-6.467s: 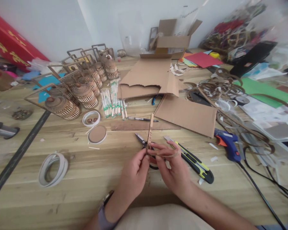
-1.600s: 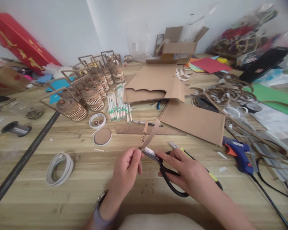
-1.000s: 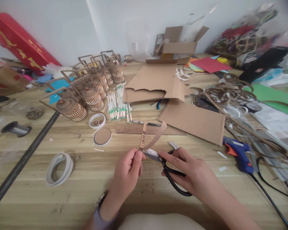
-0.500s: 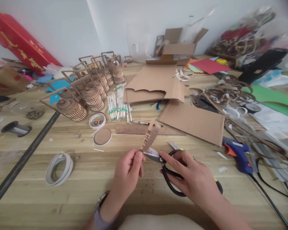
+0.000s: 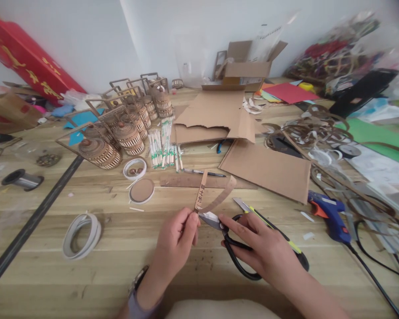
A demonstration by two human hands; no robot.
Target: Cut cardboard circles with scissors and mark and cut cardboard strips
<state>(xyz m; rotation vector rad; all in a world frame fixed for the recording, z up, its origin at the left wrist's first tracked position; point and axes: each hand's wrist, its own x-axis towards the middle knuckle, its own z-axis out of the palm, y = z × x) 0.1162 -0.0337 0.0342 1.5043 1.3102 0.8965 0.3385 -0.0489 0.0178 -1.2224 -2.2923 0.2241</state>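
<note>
My left hand (image 5: 178, 235) pinches the lower end of a narrow cardboard strip (image 5: 202, 191) with dark printed characters. A curved sliver of cardboard (image 5: 222, 196) bends away from it to the right, the two meeting near my fingertips. In my right hand (image 5: 264, 246) are black-handled scissors (image 5: 234, 248), their blades at the base of the strip beside my left thumb. Under and behind my right hand lies a yellow-green and black utility knife (image 5: 272, 226), blade showing. A long brown strip (image 5: 182, 180) and a pen (image 5: 204, 172) lie just beyond.
Lidded woven baskets with handles (image 5: 129, 137) stand at back left. Cut cardboard (image 5: 266, 168) lies ahead. A blue glue gun (image 5: 330, 217) with its cord is at right, near tangled brown strips (image 5: 359, 177). White rings (image 5: 81, 235) and a wire spool (image 5: 22, 179) are at left.
The curved sliver has swung right, apart from the printed strip, which stands more upright. The scissor blades look closer together, and more of the utility knife shows.
</note>
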